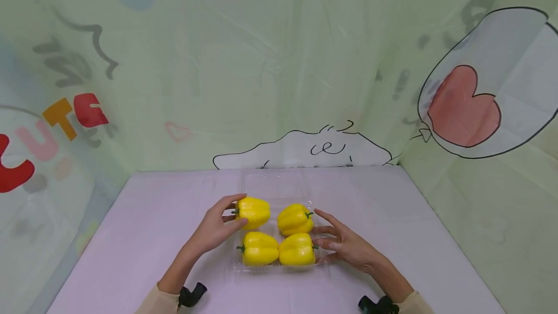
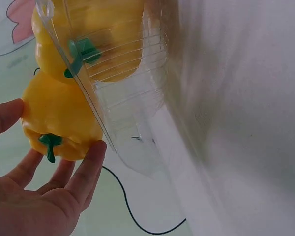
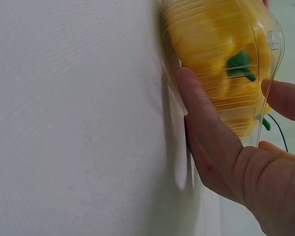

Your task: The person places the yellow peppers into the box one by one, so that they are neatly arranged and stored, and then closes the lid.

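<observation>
My left hand holds a yellow bell pepper by its stem end, thumb on one side and fingers on the other. In the left wrist view, this bell pepper shows just above the rim of a clear plastic clamshell box. Three more yellow bell peppers sit in the box: a back-right one, a front-left one and a front-right one. At the box's right side, my right hand has its fingers spread, one touching the ribbed wall low down near the table.
The box's transparent lid lies folded back toward the table's far edge. A pale tabletop surrounds the box. Printed fabric walls stand at the back and both sides. Each wrist wears a black camera mount.
</observation>
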Demonstrator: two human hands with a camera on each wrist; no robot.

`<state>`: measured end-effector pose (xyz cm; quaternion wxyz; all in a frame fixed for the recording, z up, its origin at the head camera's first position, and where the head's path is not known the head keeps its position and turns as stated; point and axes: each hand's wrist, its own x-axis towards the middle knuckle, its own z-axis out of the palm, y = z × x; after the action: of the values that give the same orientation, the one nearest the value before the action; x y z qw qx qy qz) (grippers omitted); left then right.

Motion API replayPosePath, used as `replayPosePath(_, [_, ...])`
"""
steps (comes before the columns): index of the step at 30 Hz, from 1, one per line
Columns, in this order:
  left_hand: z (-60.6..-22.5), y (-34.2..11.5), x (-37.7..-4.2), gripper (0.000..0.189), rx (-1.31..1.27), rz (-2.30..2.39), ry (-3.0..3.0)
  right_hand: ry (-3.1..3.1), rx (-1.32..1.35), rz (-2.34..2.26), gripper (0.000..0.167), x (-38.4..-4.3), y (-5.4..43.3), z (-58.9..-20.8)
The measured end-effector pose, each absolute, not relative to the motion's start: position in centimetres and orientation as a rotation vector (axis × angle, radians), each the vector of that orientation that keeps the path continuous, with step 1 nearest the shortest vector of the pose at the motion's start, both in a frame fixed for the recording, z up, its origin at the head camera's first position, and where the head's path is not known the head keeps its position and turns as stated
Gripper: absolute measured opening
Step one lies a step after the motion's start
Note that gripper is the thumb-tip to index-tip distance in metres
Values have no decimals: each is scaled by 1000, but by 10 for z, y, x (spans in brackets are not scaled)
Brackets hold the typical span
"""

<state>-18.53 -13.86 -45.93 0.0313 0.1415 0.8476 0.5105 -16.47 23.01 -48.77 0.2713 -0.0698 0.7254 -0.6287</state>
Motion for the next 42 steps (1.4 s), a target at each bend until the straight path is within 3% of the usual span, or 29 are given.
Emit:
replayPosePath(25, [-461,-127,-194,58,591,1317,2695,1961,-180,-1694,93,-165,230,-489])
replayPosePath(42, [-450,-124,-192,49,559,1275,2742,1971,-165,-1682,92,-165,229,-487])
